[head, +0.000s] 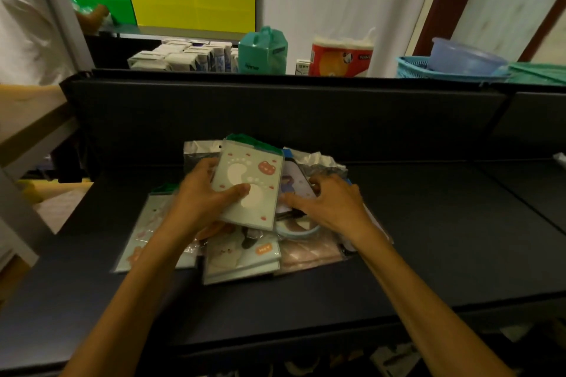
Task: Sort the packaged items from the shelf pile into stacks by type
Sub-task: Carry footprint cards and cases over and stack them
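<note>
A pile of flat packaged items lies in the middle of the dark shelf (428,223). My left hand (202,196) grips a pale green packet with white footprints (254,174), thumb on its front, lifted at a tilt above the pile. My right hand (330,202) rests with fingers spread on a packet with a figure in purple (292,182) and crinkled clear wrapping. Below lie a pale green packet with an orange tag (242,254), a pinkish-beige packet (309,254), a similar green packet at the left (147,236), and a light blue ring-shaped item (297,234).
A dark back panel (275,116) rises behind the pile. Beyond it stand small white cartons (183,56), a teal carry box (263,50), a red tissue pack (341,55) and a blue basket holding a bowl (453,66). A person in white (27,24) stands at the far left.
</note>
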The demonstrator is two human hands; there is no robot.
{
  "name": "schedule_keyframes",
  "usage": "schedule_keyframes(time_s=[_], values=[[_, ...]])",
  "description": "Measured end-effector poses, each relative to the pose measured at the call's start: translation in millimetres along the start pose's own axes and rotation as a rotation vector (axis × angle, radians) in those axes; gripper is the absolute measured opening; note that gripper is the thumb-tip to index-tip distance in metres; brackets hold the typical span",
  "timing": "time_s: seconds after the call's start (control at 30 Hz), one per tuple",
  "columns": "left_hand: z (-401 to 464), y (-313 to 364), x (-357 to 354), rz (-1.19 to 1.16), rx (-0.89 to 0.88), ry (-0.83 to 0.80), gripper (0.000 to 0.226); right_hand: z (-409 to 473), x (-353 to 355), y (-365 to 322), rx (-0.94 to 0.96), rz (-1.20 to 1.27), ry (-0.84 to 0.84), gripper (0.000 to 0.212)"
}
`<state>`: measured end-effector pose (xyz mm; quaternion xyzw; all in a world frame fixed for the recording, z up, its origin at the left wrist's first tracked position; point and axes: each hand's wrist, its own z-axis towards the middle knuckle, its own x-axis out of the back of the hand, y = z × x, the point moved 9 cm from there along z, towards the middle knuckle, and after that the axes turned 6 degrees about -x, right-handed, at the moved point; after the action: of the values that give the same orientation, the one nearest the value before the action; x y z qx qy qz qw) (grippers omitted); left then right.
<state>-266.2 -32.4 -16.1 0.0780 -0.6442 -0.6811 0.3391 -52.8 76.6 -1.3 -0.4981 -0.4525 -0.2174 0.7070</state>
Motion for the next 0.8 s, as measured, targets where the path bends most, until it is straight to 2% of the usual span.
schedule_keyframes(time_s=[0.07, 0.17, 0.27, 0.37, 0.47, 0.53, 0.67, 0.8], values=[[-0.4, -1.8, -1.3, -0.029, 0.006, -0.001, 0.059, -2.4, 0.8, -7.4, 0.034, -0.057, 0.045, 0.066], [-1.0, -4.2, -1.2, -0.064, 0.017, 0.016, 0.056, 4.3, -0.4, -4.5, 0.004, -0.035, -0.010, 0.062], [-0.1, -2.7, -2.9, -0.084, 0.012, 0.008, 0.059, 9.6, -2.6, 2.2, -0.028, 0.159, -0.088, 0.055], [2.3, -3.5, -4.2, -0.088, 0.004, -0.002, 0.061, 12.5, 3.2, 8.2, -0.035, 0.329, -0.054, 0.046], [2.6, -1.7, -5.9, -0.050, 0.005, -0.011, 0.073, 17.3, 14.6, 22.5, -0.089, 0.464, 0.015, 0.056], [3.4, 0.6, -7.5, -0.056, 0.003, -0.019, 0.081, 17.9, 15.0, 29.4, -0.112, 0.590, -0.002, 0.053], [7.7, 2.8, -9.3, -0.170, -0.016, -0.013, 0.063, 16.4, 17.2, 43.1, -0.141, 0.788, 0.046, 0.034], [9.1, 6.5, -7.3, -0.172, -0.064, -0.005, 0.058, 11.9, 26.0, 59.9, -0.168, 0.892, 0.081, 0.023]])
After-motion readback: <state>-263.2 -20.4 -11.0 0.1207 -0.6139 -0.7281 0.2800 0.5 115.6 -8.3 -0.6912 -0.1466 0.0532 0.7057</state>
